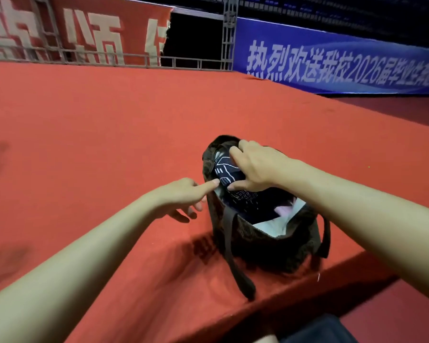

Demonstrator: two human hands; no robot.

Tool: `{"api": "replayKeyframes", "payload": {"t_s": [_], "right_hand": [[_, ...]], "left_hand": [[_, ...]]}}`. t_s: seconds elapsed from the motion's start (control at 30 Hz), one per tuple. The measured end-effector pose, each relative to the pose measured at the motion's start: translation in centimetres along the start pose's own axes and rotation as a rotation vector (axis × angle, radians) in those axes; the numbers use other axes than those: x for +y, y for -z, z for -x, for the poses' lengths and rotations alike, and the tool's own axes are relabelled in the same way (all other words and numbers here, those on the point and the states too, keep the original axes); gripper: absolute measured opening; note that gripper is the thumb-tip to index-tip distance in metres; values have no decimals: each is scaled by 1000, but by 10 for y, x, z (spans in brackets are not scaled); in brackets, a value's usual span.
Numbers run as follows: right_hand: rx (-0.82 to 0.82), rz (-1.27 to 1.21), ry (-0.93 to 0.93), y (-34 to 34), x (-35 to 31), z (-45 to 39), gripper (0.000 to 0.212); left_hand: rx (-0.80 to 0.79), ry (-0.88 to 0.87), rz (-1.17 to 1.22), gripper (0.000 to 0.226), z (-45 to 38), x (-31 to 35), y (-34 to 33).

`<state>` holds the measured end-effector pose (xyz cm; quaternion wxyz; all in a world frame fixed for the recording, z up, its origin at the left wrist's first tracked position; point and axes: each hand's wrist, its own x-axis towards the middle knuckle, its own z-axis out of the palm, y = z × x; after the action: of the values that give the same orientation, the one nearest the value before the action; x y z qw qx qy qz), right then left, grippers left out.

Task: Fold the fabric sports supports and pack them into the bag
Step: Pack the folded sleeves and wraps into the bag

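A dark brown fabric bag [270, 243] stands open on the red carpeted platform, near its front edge. Inside its mouth lies a folded black sports support with white line markings [224, 173]; a second patterned piece [245, 196] shows just below it. My right hand [253, 164] reaches over the bag from the right and grips the black support between thumb and fingers. My left hand [186, 194] is at the bag's left rim, its index finger stretched out and touching the rim beside the support. White and pink lining or contents [282, 214] show deeper inside.
The bag's long strap [235, 263] hangs over the platform's front edge [307, 278]. Red carpet [97, 144] spreads wide to the left and behind. A metal rail with a red banner [84, 40] and a blue banner [332, 60] closes off the back.
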<state>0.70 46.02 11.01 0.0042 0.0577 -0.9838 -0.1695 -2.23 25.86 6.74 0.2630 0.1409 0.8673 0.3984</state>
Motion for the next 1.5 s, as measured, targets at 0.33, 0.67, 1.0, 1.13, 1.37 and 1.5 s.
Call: {"api": "replayKeyframes", "payload": {"t_s": [0.33, 0.67, 1.0, 1.13, 1.37, 1.5], "right_hand": [[-342, -495, -330, 20, -5, -20, 77], [-328, -673, -557, -10, 43, -36, 87], [-118, -1199, -627, -6, 56, -25, 38], [14, -1260, -681, -4, 71, -9, 46], [126, -1327, -686, -17, 90, 9, 29], [111, -1443, -706, -23, 99, 15, 28]], "left_hand": [[26, -229, 108, 18, -11, -4, -11], [213, -335, 328, 25, -7, 5, -3], [-98, -52, 442, 48, -42, 69, -16], [-190, 14, 466, 55, -53, 76, -28], [-57, 1, -29, 46, -82, 67, -59], [19, 7, 111, 48, -97, 55, -69]]}}
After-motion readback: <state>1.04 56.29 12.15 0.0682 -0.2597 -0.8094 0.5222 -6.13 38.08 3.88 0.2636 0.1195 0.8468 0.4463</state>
